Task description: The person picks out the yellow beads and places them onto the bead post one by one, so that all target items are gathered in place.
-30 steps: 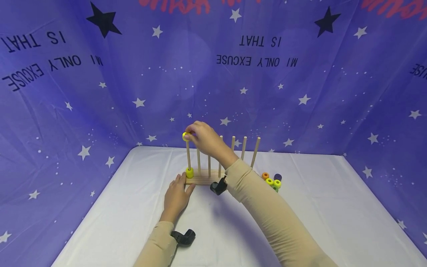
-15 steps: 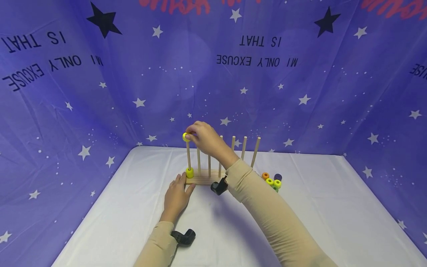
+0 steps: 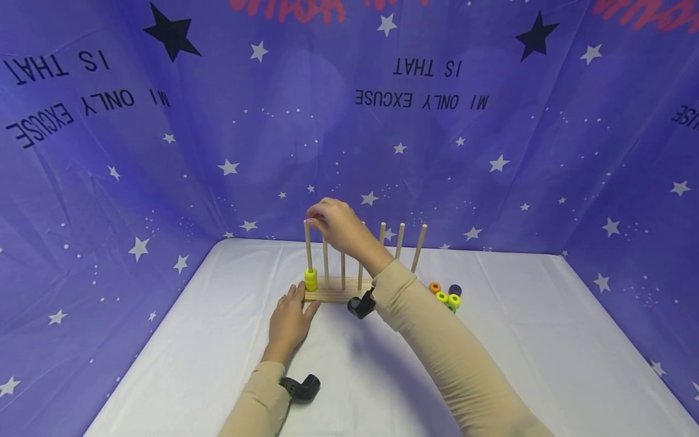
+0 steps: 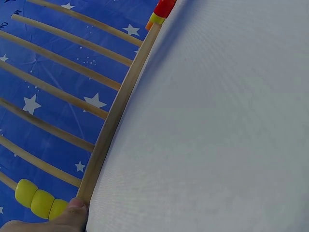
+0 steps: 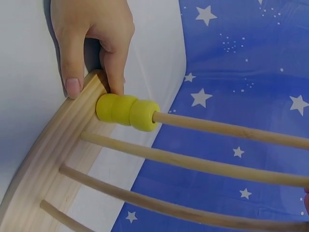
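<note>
The yellow bead point(image 5: 144, 115) pinched atop the leftmost peg point(image 3: 308, 249) half a second ago now sits on the yellow beads point(image 5: 114, 108) at its foot. The right hand point(image 3: 338, 226), having released it, remains by the peg's tip; the left hand point(image 3: 287, 321) still grips the wooden base's point(image 3: 332, 297) left end.

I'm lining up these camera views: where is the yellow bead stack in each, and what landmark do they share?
Head: the stack is left of centre, below mid-height.
Left wrist: the stack is at bottom left.
Right wrist: the stack is just left of centre.
Shared landmark: the left hand, touching the base beside the stack.
</note>
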Available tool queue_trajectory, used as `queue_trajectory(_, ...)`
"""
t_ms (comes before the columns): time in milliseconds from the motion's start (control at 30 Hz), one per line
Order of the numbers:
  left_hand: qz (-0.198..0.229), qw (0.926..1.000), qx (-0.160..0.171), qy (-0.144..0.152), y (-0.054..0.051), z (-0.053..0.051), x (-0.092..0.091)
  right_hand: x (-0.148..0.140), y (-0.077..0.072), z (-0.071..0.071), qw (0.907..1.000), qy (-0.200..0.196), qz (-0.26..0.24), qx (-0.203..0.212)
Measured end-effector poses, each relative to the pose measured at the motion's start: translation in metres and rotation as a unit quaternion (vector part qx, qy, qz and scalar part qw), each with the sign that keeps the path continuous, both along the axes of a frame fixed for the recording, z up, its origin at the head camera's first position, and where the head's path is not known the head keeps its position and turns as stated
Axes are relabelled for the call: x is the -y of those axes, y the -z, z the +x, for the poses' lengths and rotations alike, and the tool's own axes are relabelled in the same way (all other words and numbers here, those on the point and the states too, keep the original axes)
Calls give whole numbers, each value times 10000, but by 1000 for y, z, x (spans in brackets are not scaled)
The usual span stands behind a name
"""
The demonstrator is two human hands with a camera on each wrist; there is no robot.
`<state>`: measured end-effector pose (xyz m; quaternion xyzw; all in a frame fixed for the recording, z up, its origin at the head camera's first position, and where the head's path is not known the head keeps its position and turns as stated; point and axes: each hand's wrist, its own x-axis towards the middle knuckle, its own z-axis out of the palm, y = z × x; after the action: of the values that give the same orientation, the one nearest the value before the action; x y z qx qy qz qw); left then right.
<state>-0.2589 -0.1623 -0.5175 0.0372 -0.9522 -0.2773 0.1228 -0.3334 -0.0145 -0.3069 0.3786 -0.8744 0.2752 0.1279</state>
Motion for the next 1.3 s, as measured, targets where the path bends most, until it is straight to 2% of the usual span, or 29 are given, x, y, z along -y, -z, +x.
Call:
queue_trajectory(400,27,10000,2,-44,2,-1,0,-30,-11,0,9993,170,-283,-145)
queue_trajectory(600,-12,10000,2,-29,1,-1,0,-58,-20,2,9979,305,-562,-91)
queue_trajectory(767,-24,10000,-20,0,1,-1,0,-87,-25,5,9952,491,-807,-234)
queue_trajectory(1067,-21,10000,-59,3,3,-2,0,-137,-24,11,9875,787,-1239,-575)
queue_trajectory(1300,-51,10000,-85,11,1,-1,0,-165,-11,16,9836,1089,-1198,-798)
